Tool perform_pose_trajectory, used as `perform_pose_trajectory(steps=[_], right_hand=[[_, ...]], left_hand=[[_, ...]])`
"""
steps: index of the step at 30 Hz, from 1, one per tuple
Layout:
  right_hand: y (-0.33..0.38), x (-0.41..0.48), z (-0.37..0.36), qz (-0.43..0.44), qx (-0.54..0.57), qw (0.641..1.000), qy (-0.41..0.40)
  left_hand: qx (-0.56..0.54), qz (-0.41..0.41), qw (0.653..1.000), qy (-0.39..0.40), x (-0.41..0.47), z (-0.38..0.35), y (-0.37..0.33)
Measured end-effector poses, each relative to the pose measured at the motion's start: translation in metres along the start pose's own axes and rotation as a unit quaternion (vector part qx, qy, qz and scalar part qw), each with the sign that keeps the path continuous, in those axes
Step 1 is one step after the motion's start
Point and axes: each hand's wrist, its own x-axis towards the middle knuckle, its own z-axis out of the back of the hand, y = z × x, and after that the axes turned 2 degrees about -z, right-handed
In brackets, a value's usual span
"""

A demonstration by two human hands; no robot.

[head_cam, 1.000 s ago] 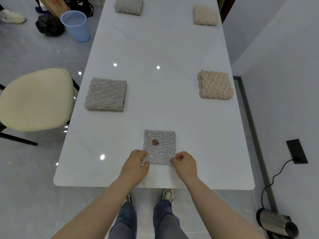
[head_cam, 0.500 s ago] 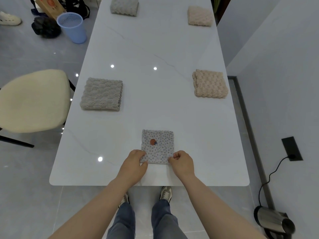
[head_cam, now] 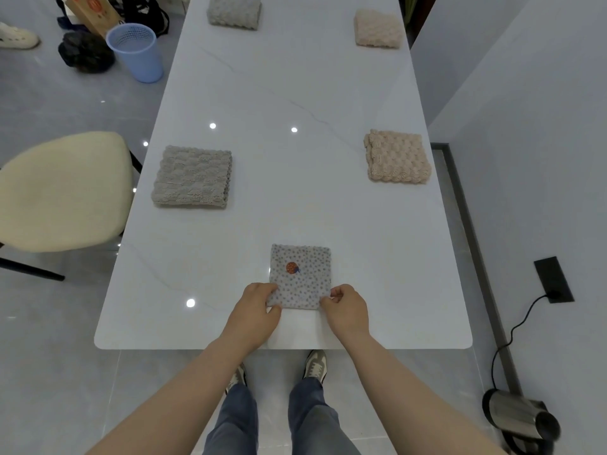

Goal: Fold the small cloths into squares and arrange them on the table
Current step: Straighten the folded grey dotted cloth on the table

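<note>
A small dotted cloth (head_cam: 300,277), pale grey-lilac with fine dark specks, lies folded into a neat square flat on the white desk (head_cam: 289,178), close to the near edge and about midway across it. An orange round emblem (head_cam: 291,267) with a dark blue mark beside it sits on the upper face; no lettering on it can be read.

The left hand (head_cam: 254,311) has a narrow grip pinching the cloth's near left corner, and the right hand (head_cam: 346,310) pinches the near right corner the same way, fingers curled, both corners held down at the desk surface.

Farther along the desk lie four more folded squares of thick, bumpy towel cloth: a grey one (head_cam: 193,176) at the left side, a beige one (head_cam: 396,156) at the right side, and at the far end another grey one (head_cam: 235,9) and another beige one (head_cam: 377,27). All are well apart from each other.

Beside the desk on the left stands a cream chair (head_cam: 62,190), and beyond it on the floor a blue mesh bin (head_cam: 136,50) next to a brown paper bag (head_cam: 93,9) bearing a red logo, too small to read.
</note>
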Motion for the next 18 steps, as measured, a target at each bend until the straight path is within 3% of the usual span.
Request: perform_pose_trajectory(steps=[7,18], right_hand=[[0.006,-0.009,0.011,0.102,-0.063,0.992,-0.026],[-0.001,-0.018,0.028,0.100,-0.031,0.994,0.013]], left_hand=[[-0.010,0.017,1.000,-0.012,-0.010,0.003,-0.002],[-0.002,0.011,0.999,-0.032,-0.017,-0.002,-0.022]])
